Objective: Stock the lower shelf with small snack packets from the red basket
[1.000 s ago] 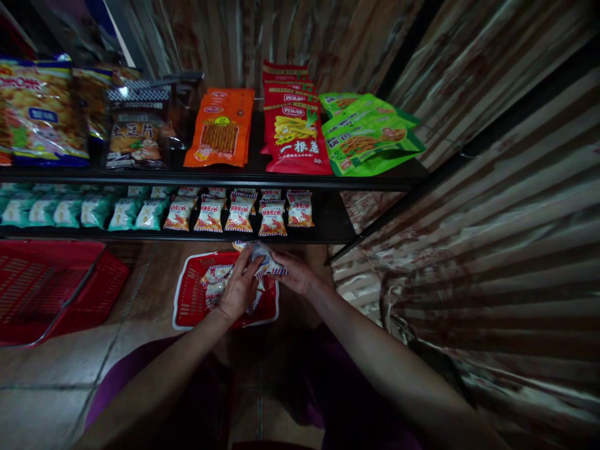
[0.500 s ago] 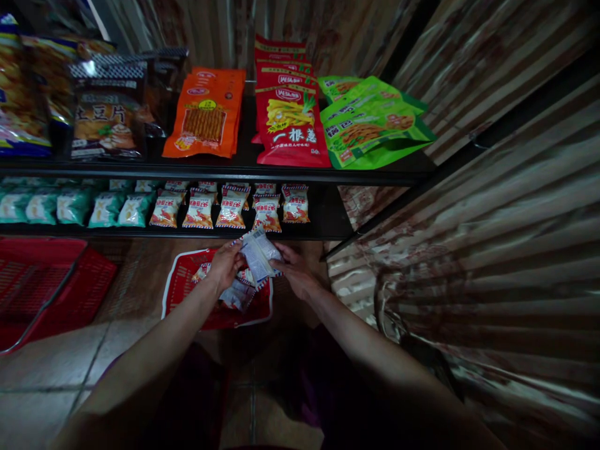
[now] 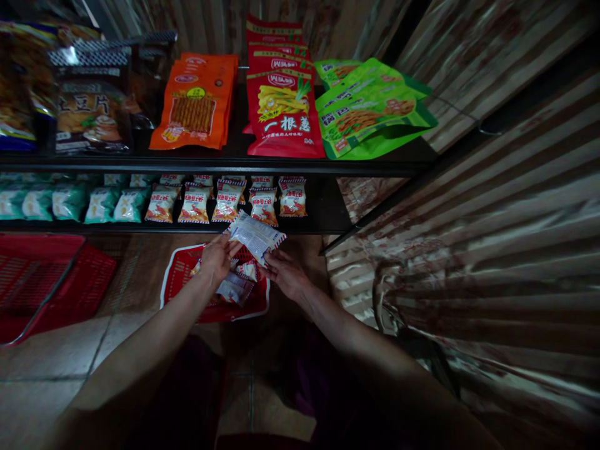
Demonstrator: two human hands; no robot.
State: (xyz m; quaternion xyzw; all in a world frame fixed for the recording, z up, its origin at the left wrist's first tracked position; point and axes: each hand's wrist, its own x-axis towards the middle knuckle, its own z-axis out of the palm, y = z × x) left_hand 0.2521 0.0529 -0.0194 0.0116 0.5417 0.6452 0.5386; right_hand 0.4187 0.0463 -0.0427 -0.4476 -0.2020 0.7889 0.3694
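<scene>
Between my two hands is a snack packet (image 3: 257,237), its pale printed back turned up and its striped ends showing. My left hand (image 3: 218,257) grips it at the left end, and my right hand (image 3: 285,274) pinches its lower right edge. Below them a red shopping basket (image 3: 180,275) with a white rim stands on the floor, holding several similar snack packets (image 3: 235,287). Just beyond my hands, small orange-and-white snack packets (image 3: 228,201) stand in rows on the lower shelf.
Teal packets (image 3: 70,201) fill the lower shelf's left. On the upper shelf (image 3: 225,165) are brown (image 3: 94,103), orange (image 3: 197,103), red (image 3: 284,106) and green snack bags (image 3: 375,112). Another red basket (image 3: 94,281) lies at left; a patterned curtain (image 3: 492,250) hangs at right.
The packet in my hands has turned from nearly upright to a slant, its right end swinging out to the right. My left hand has shifted slightly left. The view has tilted a little.
</scene>
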